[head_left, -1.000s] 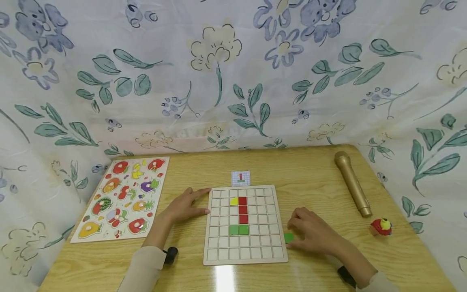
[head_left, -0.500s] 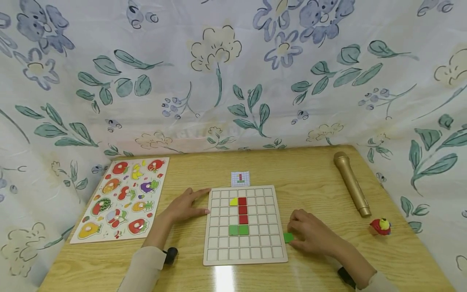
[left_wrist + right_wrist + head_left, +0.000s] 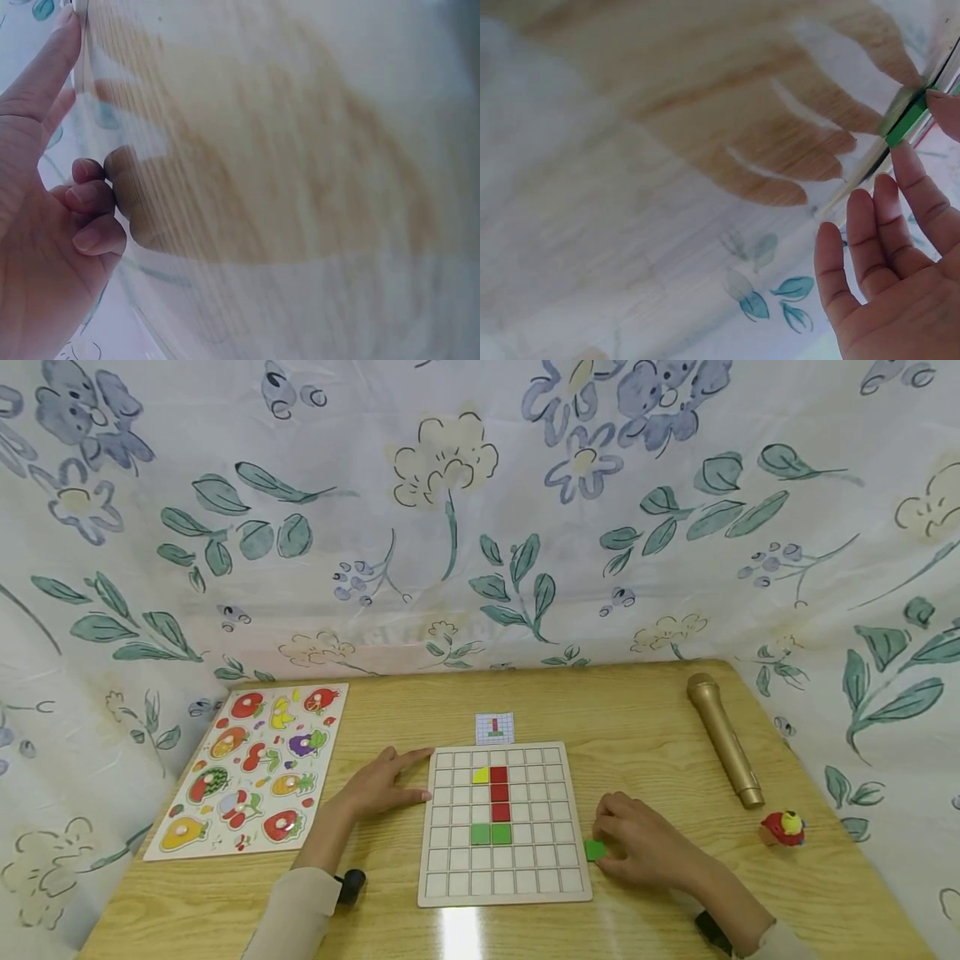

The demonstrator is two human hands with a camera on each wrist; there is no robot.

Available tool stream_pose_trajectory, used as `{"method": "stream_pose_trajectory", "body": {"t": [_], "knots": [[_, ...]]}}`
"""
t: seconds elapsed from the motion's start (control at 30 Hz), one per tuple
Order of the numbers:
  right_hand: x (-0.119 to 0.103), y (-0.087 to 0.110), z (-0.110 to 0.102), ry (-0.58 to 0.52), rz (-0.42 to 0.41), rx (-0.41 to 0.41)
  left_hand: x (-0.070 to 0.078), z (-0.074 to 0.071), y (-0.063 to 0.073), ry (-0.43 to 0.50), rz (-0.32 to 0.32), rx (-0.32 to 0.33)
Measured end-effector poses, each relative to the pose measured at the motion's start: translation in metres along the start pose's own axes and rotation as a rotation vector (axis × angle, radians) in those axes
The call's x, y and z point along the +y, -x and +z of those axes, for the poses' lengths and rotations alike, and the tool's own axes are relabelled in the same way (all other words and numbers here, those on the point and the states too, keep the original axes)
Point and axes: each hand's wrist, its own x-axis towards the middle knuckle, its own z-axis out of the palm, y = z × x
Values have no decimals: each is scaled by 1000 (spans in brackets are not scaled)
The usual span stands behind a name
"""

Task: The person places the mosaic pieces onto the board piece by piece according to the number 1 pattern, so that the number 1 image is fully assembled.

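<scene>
A wooden grid board (image 3: 541,860) lies flat on the table. On it sit a yellow rounded tile (image 3: 481,776), a column of red square tiles (image 3: 500,792) and two green tiles (image 3: 480,835). My left hand (image 3: 380,785) touches the board's left edge with thumb and forefinger spread; the left wrist view shows its other fingers bent inward. Beside the board's right edge, my right hand (image 3: 645,843) pinches a loose green square tile (image 3: 594,850) between thumb and forefinger. In the right wrist view this green tile (image 3: 907,120) is low at the tabletop, with the remaining fingers loosely extended.
A small printed pattern card (image 3: 495,727) lies just behind the board. To the left is a fruit puzzle board (image 3: 258,768). A gold microphone (image 3: 726,739) and a small red and yellow toy (image 3: 783,828) lie on the right. Floral cloth (image 3: 450,568) hangs behind the table.
The right thumb and fingers have drawn slightly closer around the green tile, which stays beside the board. My left hand and the tiles on the board keep their places.
</scene>
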Motion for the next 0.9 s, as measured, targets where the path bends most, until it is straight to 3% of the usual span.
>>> {"method": "stream_pose_trajectory", "body": {"t": [0.9], "knots": [[-8, -23, -5, 29, -69, 55, 3, -2, 2, 24, -2, -5]]}}
